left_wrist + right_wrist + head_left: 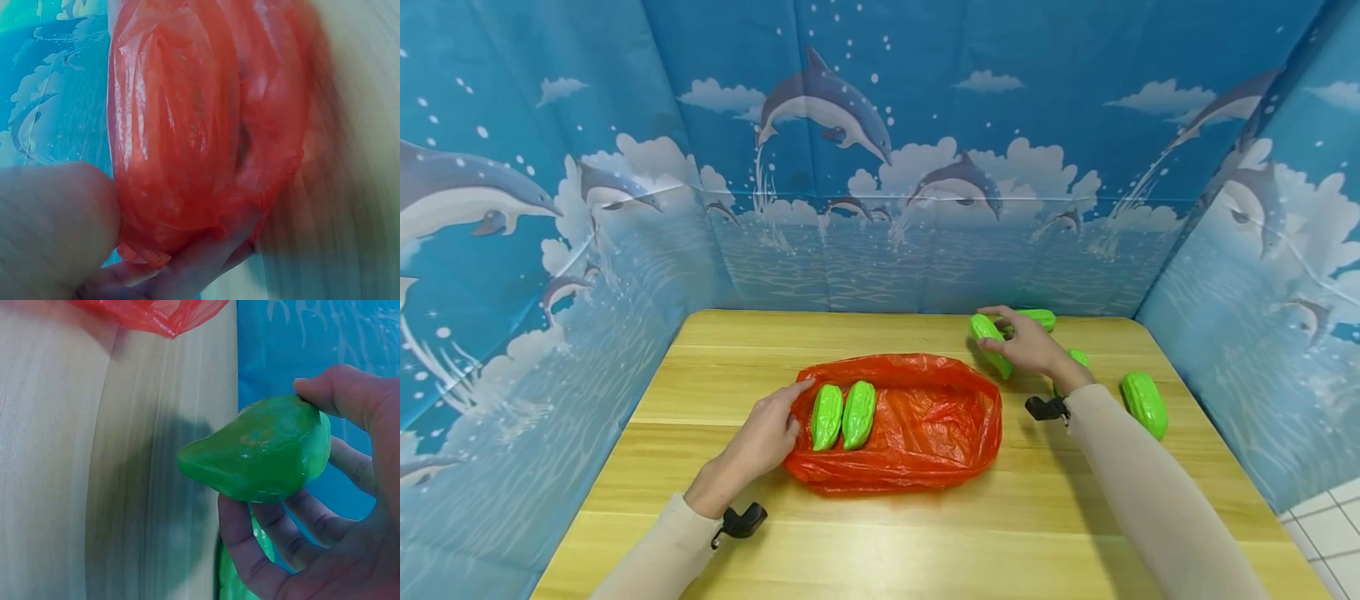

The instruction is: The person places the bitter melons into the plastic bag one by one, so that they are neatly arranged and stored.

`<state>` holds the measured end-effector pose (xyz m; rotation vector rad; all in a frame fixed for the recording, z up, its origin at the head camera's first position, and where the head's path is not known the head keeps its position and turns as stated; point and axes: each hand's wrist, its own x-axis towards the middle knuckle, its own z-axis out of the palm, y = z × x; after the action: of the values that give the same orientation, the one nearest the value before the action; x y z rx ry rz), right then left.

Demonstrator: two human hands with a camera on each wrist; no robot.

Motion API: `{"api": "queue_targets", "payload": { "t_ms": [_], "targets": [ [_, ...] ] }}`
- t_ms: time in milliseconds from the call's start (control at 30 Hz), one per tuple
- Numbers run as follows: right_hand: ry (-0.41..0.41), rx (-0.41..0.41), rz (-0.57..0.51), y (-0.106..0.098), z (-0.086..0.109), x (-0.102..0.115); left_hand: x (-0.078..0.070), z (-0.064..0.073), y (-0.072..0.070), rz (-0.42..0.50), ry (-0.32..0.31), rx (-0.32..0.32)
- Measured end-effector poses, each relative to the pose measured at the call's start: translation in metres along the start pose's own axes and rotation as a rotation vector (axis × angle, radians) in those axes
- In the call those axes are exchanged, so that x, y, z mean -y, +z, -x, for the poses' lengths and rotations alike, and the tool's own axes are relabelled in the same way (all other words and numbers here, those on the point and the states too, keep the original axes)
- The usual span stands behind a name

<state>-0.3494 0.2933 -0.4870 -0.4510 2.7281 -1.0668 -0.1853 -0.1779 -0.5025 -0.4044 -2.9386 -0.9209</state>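
Note:
My left hand (769, 427) grips the left end of a red plastic bag (917, 471). In the left wrist view, some fingers show at the near end of the crinkled bag (181, 125). The bag lies on the table with its mouth spread wide. Two bright green ridged bitter melons (827, 417) lie side by side in its left part. Beyond the bag's far right corner, my right hand (1032, 342) holds another bitter melon (988, 340) between thumb and fingers. In the right wrist view, this bitter melon (262, 453) has its pointed end away from the palm.
One bitter melon (1037, 318) lies near the table's back edge, behind my right hand. Another bitter melon (1078, 357), partly hidden, is beside the right wrist, and one more bitter melon (1145, 405) lies farther right. A dolphin-print curtain (925, 250) encloses the wooden table (880, 550).

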Motion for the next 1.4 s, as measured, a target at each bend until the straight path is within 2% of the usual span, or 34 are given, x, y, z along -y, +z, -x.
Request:
{"api": "queue_targets", "payload": {
  "t_ms": [167, 533, 1000, 1400],
  "targets": [
    [-0.008, -0.009, -0.021, -0.003, 0.004, 0.007, -0.001, 0.001, 0.000, 0.012, 0.004, 0.015],
    [-0.041, -0.027, -0.061, -0.014, 0.013, 0.028, 0.000, 0.002, 0.001, 0.002, -0.044, 0.052],
    [-0.095, -0.096, 0.017, -0.025, 0.035, 0.066, 0.000, -0.001, 0.003, -0.026, -0.037, 0.035],
    [-0.135, -0.082, 0.026, -0.019, 0.049, 0.093, -0.006, 0.003, 0.005, -0.011, -0.058, 0.057]
  ]
}}
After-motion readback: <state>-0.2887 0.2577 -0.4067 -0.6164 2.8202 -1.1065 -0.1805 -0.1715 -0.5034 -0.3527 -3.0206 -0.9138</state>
